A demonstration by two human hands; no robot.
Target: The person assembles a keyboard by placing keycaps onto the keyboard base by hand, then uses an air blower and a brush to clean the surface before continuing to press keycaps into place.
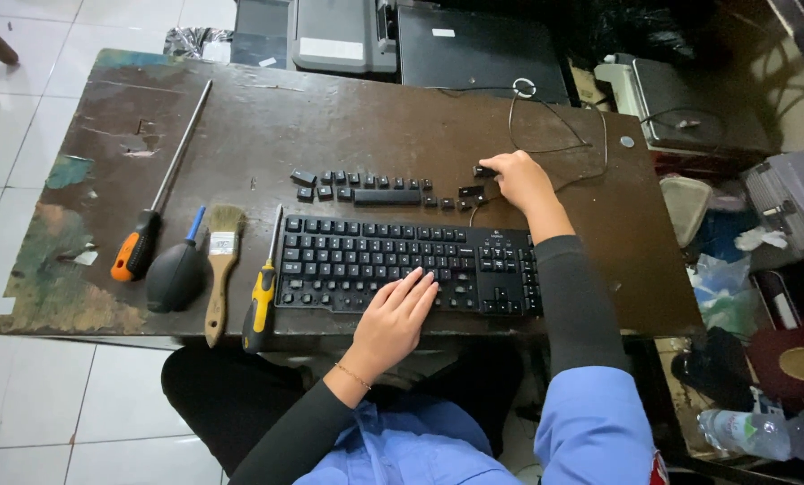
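Two hands: both at work on one black keyboard (402,265) and its pulled-off keycaps, each doing a different job.
Left hand (395,321): nearest the body, lying flat on the lower middle of the keyboard, fingers (417,283) spread a little and holding nothing; I judge it is pressing down to keep the keyboard from sliding.
Keyboard: directly under the left fingers, lengthwise along the near edge of the bench (348,126); several keys look missing, though the gaps are hard to make out.
Right hand (520,180): reaching past the far right corner of the keyboard, fingers pinched narrow on a small dark keycap (484,171) at their tips.
Loose keycaps (370,190): in a row to the left of the right fingers, just beyond the keyboard's far edge, one long bar among the small ones; set out in a line, probably to keep their order.
Cable (545,135): thin, dark, looping on the bench just beyond the right fingers.
Tools: well left of the left fingers, laid side by side with handles toward the body, seemingly to be within easy reach: a yellow-handled screwdriver (261,305) just beside the keyboard, a wooden brush (222,269), a black air blower (175,274), a long orange-handled screwdriver (150,224).
Farthest: grey office machines (343,36) beyond the bench.
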